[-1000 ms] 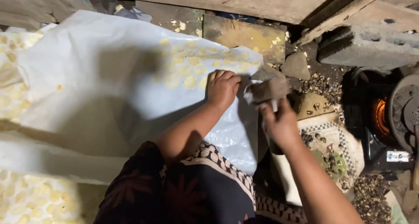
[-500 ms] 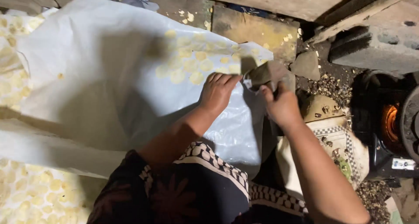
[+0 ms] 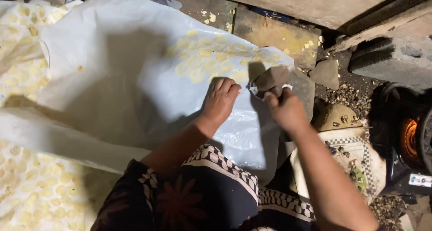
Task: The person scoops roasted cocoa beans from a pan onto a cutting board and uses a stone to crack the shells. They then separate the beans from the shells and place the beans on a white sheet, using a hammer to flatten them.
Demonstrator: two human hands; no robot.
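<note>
My left hand [image 3: 220, 99] rests knuckles-up on a large white plastic sheet [image 3: 121, 78], fingers curled, just below a patch of thin yellow round slices [image 3: 211, 62] laid out on it. My right hand [image 3: 283, 108] grips a brown flat stone-like piece [image 3: 270, 79] with a bit of white material under it, held at the sheet's right edge. The two hands are a short gap apart.
More yellow slices lie on white sheets at the far left [image 3: 20, 42] and bottom left [image 3: 40, 190]. Wooden planks [image 3: 288, 1] and a concrete block [image 3: 396, 60] stand at the back right. A glowing stove [image 3: 409, 136] is at the right, a patterned bag [image 3: 355, 159] beside it.
Both hands have shifted slightly up the sheet towards the slices. The right hand still holds the brown piece, now closer to the slices.
</note>
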